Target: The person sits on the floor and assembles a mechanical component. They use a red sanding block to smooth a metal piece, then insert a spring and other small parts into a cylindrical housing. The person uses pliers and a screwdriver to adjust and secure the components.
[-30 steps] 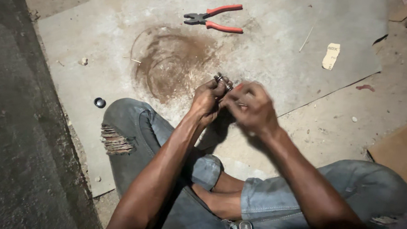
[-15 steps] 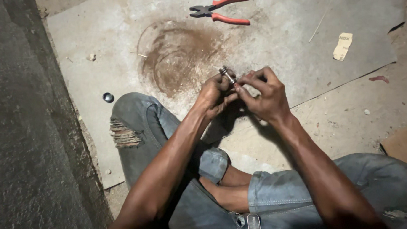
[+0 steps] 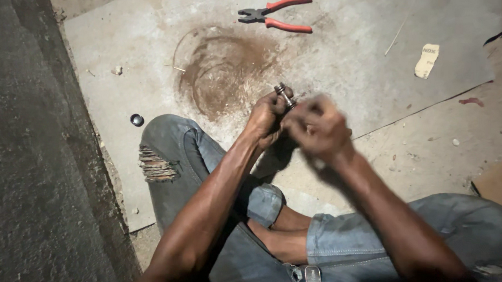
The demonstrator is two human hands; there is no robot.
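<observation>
Hands meet over the grey floor sheet (image 3: 125,51), just below the brown rust stain (image 3: 226,72). Left hand (image 3: 266,118) is fisted round a small threaded metal fitting (image 3: 284,95), whose long axis tilts up-left, tip poking out of the fist toward the stain. Right hand (image 3: 319,127) is blurred, touching the fitting's lower end; can't tell its finger state. Red-handled pliers (image 3: 276,13) lie well beyond the stain; small black ring (image 3: 137,119) sits left of it.

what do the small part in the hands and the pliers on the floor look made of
Small part: apparently metal, grey with a dull shine and ridged rings, held in the left hand beside the blurred right hand. Pliers: dark metal jaws; red handles look plastic- or rubber-coated.
</observation>
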